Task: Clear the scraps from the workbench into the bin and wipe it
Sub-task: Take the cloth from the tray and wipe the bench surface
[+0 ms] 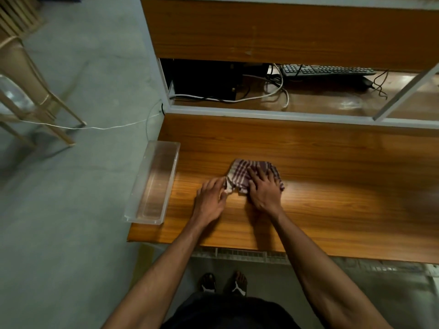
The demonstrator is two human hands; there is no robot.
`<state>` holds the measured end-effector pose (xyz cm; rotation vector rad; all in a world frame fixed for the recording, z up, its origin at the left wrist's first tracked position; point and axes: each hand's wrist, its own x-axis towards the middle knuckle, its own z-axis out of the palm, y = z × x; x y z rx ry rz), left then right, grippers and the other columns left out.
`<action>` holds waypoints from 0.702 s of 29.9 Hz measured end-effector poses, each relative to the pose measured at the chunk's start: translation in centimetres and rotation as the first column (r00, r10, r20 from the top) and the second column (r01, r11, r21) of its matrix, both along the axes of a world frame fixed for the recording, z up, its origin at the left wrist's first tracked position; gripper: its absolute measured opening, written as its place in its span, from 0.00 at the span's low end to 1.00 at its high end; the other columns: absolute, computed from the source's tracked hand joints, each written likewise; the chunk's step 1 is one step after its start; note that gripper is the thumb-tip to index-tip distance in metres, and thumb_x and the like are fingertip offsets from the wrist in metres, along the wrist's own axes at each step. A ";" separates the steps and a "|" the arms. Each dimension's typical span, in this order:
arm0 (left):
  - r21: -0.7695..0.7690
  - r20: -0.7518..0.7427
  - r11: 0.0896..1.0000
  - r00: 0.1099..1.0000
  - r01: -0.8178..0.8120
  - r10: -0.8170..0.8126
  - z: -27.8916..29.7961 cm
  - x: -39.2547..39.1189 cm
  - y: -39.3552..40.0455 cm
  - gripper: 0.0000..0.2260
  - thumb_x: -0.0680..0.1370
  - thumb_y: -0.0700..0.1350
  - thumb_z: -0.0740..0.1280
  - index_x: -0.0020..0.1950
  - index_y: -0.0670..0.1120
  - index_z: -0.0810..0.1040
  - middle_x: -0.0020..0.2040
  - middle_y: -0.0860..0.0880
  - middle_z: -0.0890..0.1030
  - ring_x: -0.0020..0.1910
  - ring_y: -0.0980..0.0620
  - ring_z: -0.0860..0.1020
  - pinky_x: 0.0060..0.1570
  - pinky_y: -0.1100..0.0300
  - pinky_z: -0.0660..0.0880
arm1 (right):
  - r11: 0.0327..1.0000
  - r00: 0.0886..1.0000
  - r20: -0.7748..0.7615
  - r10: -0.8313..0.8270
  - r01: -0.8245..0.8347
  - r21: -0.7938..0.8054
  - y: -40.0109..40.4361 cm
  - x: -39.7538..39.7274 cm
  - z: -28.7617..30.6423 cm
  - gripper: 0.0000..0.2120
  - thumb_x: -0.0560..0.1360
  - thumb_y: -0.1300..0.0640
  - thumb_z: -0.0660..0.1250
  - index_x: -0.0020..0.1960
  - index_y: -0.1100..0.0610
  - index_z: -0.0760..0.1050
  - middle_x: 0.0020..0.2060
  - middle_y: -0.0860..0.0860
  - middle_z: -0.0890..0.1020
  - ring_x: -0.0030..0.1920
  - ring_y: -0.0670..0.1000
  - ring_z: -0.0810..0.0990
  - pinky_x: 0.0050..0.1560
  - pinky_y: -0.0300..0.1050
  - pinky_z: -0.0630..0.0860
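A checked maroon-and-white cloth [242, 168] lies bunched on the wooden workbench [332, 198]. My right hand [263, 188] lies flat on the cloth with fingers spread, pressing it down. My left hand [211, 198] is just left of it and pinches the cloth's near-left corner between thumb and fingers. A clear plastic bin [153, 184], long and narrow, sits at the bench's left edge, a hand's width left of my left hand. I see no scraps on the bench top.
Behind the bench is a raised shelf with a black keyboard [325, 71], a dark box [204, 79] and loose cables [273, 91]. A wooden chair [31, 86] stands on the grey floor at left, with a white cord [95, 127] running across the floor.
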<state>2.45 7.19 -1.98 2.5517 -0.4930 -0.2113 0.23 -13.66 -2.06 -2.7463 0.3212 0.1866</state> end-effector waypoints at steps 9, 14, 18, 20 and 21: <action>-0.149 -0.113 0.957 0.966 -0.248 0.233 -0.6 1.2 0.4 0.20 0.84 0.52 0.61 0.75 0.50 0.69 0.70 0.45 0.69 0.67 0.44 0.68 0.62 0.49 0.71 | 0.927 0.928 -0.027 0.371 -0.372 -0.046 1.9 -4.3 0.1 0.32 0.81 0.29 0.46 0.82 0.37 0.51 0.83 0.44 0.54 0.82 0.54 0.53 0.79 0.54 0.52; -0.173 -0.093 0.959 0.973 -0.223 0.210 -1.1 1.2 1.1 0.19 0.84 0.50 0.62 0.75 0.50 0.70 0.71 0.47 0.69 0.68 0.46 0.67 0.64 0.50 0.71 | 0.982 0.985 0.000 0.175 -0.175 -0.069 -0.1 -1.5 0.5 0.34 0.79 0.27 0.49 0.82 0.39 0.54 0.82 0.48 0.58 0.81 0.58 0.56 0.79 0.56 0.55; -0.193 -0.111 0.944 0.961 -0.269 0.252 -0.7 1.3 0.6 0.19 0.84 0.49 0.62 0.74 0.48 0.71 0.70 0.44 0.70 0.68 0.44 0.68 0.63 0.50 0.70 | 0.990 0.991 0.007 0.137 -0.136 -0.046 2.9 0.9 -0.2 0.33 0.80 0.29 0.52 0.81 0.40 0.59 0.81 0.48 0.61 0.81 0.62 0.57 0.79 0.58 0.52; -0.204 -0.123 0.927 0.947 -0.315 0.295 -0.2 1.4 0.4 0.19 0.84 0.49 0.61 0.74 0.47 0.71 0.70 0.43 0.70 0.68 0.44 0.68 0.63 0.52 0.68 | 0.979 0.978 0.045 0.203 -0.201 -0.039 4.4 0.8 -0.6 0.31 0.81 0.30 0.51 0.81 0.40 0.59 0.81 0.49 0.61 0.81 0.61 0.57 0.80 0.59 0.51; -0.208 -0.120 0.916 0.938 -0.343 0.324 0.1 1.4 0.3 0.18 0.84 0.49 0.62 0.74 0.46 0.71 0.70 0.42 0.70 0.68 0.43 0.68 0.64 0.52 0.68 | 0.974 0.973 0.058 0.224 -0.223 -0.026 4.9 0.7 -0.6 0.30 0.82 0.31 0.51 0.81 0.40 0.59 0.81 0.49 0.61 0.81 0.62 0.57 0.80 0.60 0.52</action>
